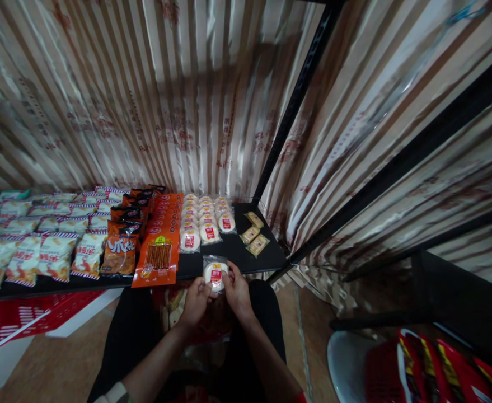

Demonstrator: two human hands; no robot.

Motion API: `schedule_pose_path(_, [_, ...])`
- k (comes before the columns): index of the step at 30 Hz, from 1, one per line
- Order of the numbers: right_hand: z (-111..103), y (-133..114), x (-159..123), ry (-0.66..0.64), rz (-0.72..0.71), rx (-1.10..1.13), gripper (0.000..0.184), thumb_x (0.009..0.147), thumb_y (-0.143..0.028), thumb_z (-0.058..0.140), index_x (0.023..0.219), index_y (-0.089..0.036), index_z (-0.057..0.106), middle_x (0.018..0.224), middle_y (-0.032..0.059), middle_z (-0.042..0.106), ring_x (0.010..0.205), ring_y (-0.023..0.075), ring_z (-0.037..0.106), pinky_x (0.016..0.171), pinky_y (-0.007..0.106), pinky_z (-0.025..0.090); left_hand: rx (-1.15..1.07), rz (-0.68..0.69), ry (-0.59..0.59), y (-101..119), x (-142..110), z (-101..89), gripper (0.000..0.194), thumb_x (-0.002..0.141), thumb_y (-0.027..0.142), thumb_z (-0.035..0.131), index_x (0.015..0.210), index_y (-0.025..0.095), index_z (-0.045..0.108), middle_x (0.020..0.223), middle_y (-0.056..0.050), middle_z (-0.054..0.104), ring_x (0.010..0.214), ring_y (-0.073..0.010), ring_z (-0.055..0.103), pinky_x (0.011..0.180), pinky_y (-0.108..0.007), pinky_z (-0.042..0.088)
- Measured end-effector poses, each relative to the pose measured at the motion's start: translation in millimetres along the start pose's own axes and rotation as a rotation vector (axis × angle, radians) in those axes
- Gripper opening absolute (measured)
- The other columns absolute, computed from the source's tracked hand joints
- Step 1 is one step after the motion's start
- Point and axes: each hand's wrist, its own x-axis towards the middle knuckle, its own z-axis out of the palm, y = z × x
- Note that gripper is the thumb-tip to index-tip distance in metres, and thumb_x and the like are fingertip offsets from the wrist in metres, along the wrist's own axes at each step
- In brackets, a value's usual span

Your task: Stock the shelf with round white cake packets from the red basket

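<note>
My left hand (196, 302) and right hand (238, 292) are pinching a round white packet (215, 277) between partly closed fingers. The packet is sitting between both hands, at the front edge of the black shelf (224, 258). On the shelf, similar round packets (209, 234) are standing in rows beyond my hands, orange packets (158, 252) are lining up left of them, and small yellow packets (257, 245) are lying at the right end.

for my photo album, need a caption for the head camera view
Two hands hold a round white packaged snack before a black shelf lined with snack packets
</note>
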Motion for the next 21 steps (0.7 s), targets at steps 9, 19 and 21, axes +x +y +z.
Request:
schedule_pose_path(9, [-5,9,16,0.028,0.025,0.083,0.044,0.079,-0.036,0.045,0.118,-0.015,0.048,0.080,0.0053,0.068,0.066,0.0160,0.064,0.057,0.026,0.051,0.214,0.123,0.059,1,16,7.8,0.024,0.071,0.033,0.052,0.086,0.014,0.055,0.064,0.003,0.051,0.054,-0.0091,0.049,0.052,-0.020,0.040])
schedule_pose_path(19, [-18,13,48,0.065,0.019,0.084,0.052,0.078,-0.040,0.044,0.119,-0.008,0.047,0.085,0.0096,0.066,0.070,0.0176,0.064,0.062,0.029,0.052,0.351,0.145,0.062,8,32,24.2,0.031,0.079,0.024,0.045,0.109,0.017,0.047,0.091,-0.004,0.059,0.062,-0.0087,0.056,0.060,-0.021,0.045])
schedule_pose_path(21, [-21,12,55,0.060,0.008,0.110,0.051,0.079,-0.039,0.044,0.120,-0.010,0.045,0.086,0.0092,0.066,0.069,0.0171,0.064,0.060,0.028,0.053,0.400,0.161,0.070,13,35,27.2,0.031,0.077,0.018,0.045,0.108,0.017,0.049,0.098,-0.006,0.058,0.064,-0.0088,0.056,0.064,-0.022,0.046])
